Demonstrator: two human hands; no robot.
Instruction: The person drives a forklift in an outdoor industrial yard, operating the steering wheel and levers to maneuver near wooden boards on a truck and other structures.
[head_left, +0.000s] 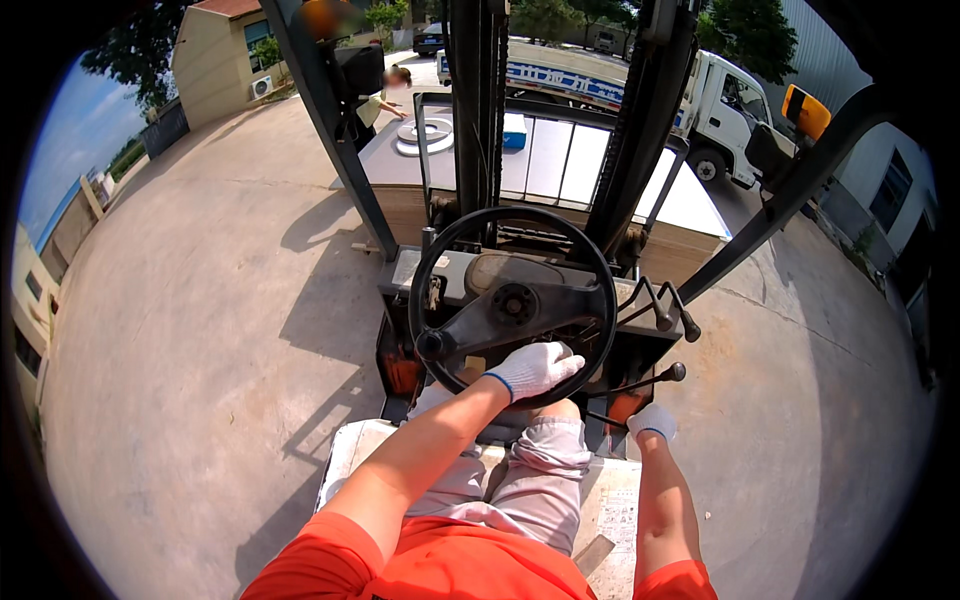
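Note:
A white knit glove with a blue cuff covers my left hand [538,370]. That hand is closed over the lower right rim of the black steering wheel [513,304]. A round knob [433,345] stands on the wheel's left side. My right hand [652,422], also gloved in white, is low beside the seat. It is closed at the end of a thin dark lever [606,420]; its fingertips are mostly hidden. Just above it another lever ends in a black knob [677,372]. Two bent levers with dark knobs [663,320] stand right of the wheel.
Ahead, the forklift mast [478,120] stands before a wide stack of boards [560,165]. White rings [424,135] and a blue box [514,131] lie on it. A person [375,108] stands at its left. A white truck [725,110] is parked behind, near buildings.

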